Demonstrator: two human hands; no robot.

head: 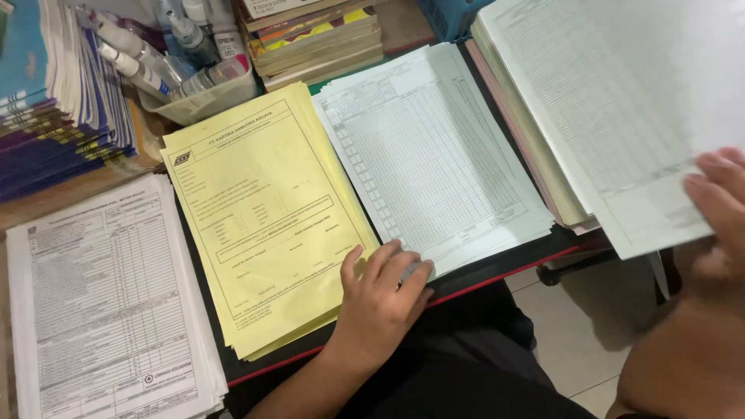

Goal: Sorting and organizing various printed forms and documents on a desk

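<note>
**A:** Nearest the camera, the left hand (380, 291) lies at the front edge of the bench (497, 273), palm down, fingers loosely spread. The fingertips rest on the lower corner of the white pile (431, 159), a stack of gridded forms, right where it meets the yellow pile (264, 217).

**B:** Is that grip holding anything?

**A:** No, nothing pinched. The fingers lie flat on the paper. The thumb side sits on the yellow sheets, the other fingers on the white ones.

**B:** And the right hand (718, 209)?

**A:** It's at the right edge of the view, fingers curled over the lower corner of a loose white sheet (621, 101). The sheet is lifted and tilted above a thick stack (528, 140) with pinkish pages near the bottom. The thumb is hidden under the paper, so I take it as a pinch on the sheet, seen from the finger side only.

**B:** What's off to the left?

**A:** Another pile of printed forms (101, 310), white, sitting just beside the yellow pile at the near left corner.

**B:** Further back?

**A:** Behind the yellow pile stands a clear plastic tub (206, 101) holding small bottles (140, 58) with white caps. To the far left, a tall stack of booklets (54, 116) with purple and blue edges. At the back centre, a stack of books (318, 39), and beside it the corner of a blue basket (450, 15).

**B:** Below the bench?

**A:** Dark trousers (466, 365) and pale floor tiles (574, 326).
</note>
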